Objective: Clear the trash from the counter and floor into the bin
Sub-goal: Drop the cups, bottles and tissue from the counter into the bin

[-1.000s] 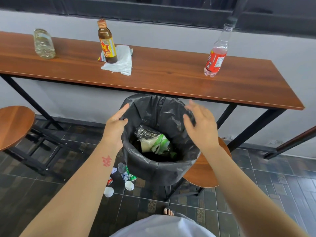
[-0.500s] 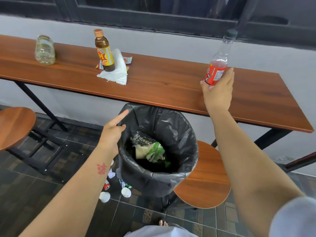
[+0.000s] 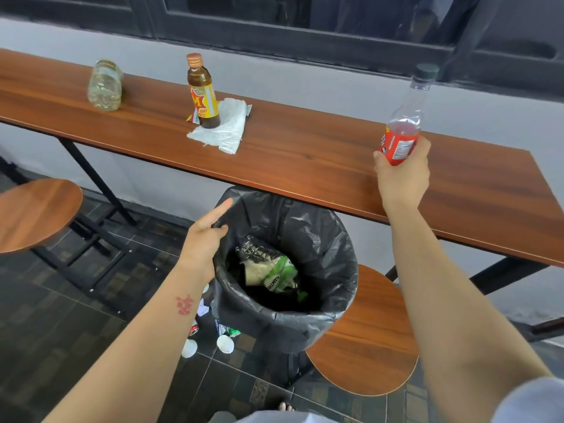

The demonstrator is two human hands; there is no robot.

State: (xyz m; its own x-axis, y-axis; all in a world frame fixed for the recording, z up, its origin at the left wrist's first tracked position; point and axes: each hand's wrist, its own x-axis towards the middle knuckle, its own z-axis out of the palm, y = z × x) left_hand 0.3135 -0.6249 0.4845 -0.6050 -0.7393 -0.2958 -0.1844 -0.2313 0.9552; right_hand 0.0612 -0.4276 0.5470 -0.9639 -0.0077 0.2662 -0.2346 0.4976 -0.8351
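Observation:
My right hand (image 3: pixel 403 178) grips the lower part of a clear plastic bottle (image 3: pixel 399 141) with a red label, a black cap and a little red drink, tilted over the wooden counter (image 3: pixel 305 160). My left hand (image 3: pixel 203 239) holds the left rim of the black-lined bin (image 3: pixel 305 315), thumb hooked over the liner and index finger straight. Crumpled wrappers (image 3: pixel 268 270) lie inside the bin. On the counter stand a brown glass bottle (image 3: pixel 203 93) on a white tissue (image 3: pixel 225 132) and a clear jar (image 3: pixel 105 87).
Small trash lies on the tiled floor left of the bin: white cups (image 3: pixel 225 343), a can (image 3: pixel 193 329) and wrappers (image 3: pixel 227 329). A round wooden stool (image 3: pixel 366 346) sits under the bin, another stool (image 3: pixel 33 215) at the left. Black counter legs stand behind.
My right hand rose from over the bin to the red-labelled bottle, closed round it and tilted it. My left hand stayed at the bin's rim.

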